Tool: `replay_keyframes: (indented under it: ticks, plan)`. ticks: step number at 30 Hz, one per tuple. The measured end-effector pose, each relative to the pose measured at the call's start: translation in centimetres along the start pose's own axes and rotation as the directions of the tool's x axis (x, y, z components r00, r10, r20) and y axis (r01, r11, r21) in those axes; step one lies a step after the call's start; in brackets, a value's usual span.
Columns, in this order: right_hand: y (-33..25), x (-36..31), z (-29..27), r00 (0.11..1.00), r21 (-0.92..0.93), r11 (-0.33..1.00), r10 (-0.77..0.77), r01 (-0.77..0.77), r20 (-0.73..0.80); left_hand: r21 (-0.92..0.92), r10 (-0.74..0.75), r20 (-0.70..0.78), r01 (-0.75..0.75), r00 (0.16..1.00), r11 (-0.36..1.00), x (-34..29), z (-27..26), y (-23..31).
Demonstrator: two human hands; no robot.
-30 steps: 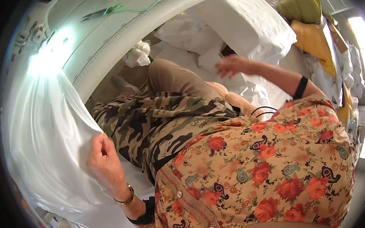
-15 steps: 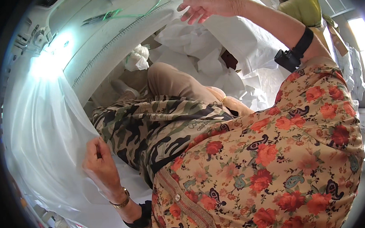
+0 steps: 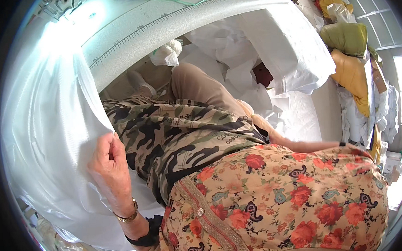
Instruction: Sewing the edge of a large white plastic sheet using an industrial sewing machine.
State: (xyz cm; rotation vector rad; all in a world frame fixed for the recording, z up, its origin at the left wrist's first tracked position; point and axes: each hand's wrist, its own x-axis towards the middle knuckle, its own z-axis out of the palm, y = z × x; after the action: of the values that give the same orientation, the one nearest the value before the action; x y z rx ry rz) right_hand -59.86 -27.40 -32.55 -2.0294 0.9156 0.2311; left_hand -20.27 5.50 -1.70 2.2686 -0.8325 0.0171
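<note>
A long sheet of white fabric (image 3: 38, 147) hangs in folds from beneath the bright lamp of a sewing machine (image 3: 60, 6) at the upper left. My left hand (image 3: 109, 160) is closed at the fabric's right edge, thumb and fingers pinching it beside my lap. A gold watch (image 3: 127, 211) and a black strap circle that wrist and forearm. My right arm (image 3: 309, 145) is lowered beside my body at the right; its hand is hidden.
A white table edge with a printed ruler (image 3: 159, 21) curves across the top, with green thread (image 3: 190, 3) on it. White sheets (image 3: 288, 48) lie heaped beyond my knee. A knotted white bag (image 3: 166, 53) is under the edge. Olive and yellow bundles (image 3: 344, 40) stand at the right.
My right arm has swung down from above the table edge to my right side. My left hand has risen slightly along the fabric, and its edge now lies between my fingers. The view has shifted.
</note>
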Motion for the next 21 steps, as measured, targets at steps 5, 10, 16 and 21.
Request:
replay_keyframes:
  ticks: [5, 10, 16, 21]
  plan:
    - [-10.4, 0.5, -3.7, 0.988, -0.163, 0.981, 0.118, -0.102, 0.097, 0.064, 0.010, -0.051, -0.007, 0.999, 0.998, 0.1, 0.4, -0.2]
    - [-15.0, 2.9, -5.6, 0.953, -0.317, 0.944, 0.008, 0.092, 0.302, 0.044, 0.033, -0.041, -0.031, 0.999, 0.999, 0.7, 0.0, 0.0]
    - [-16.1, 4.5, -6.7, 0.839, -0.461, 0.813, -0.059, 0.355, 0.541, -0.191, -0.072, -0.068, 0.058, 0.995, 0.980, -0.1, -1.1, 0.3]
    - [-15.6, 4.6, -8.9, 0.738, -0.538, 0.664, -0.030, 0.519, 0.674, -0.149, -0.035, -0.133, 0.015, 0.991, 0.989, -0.2, -0.9, 0.5]
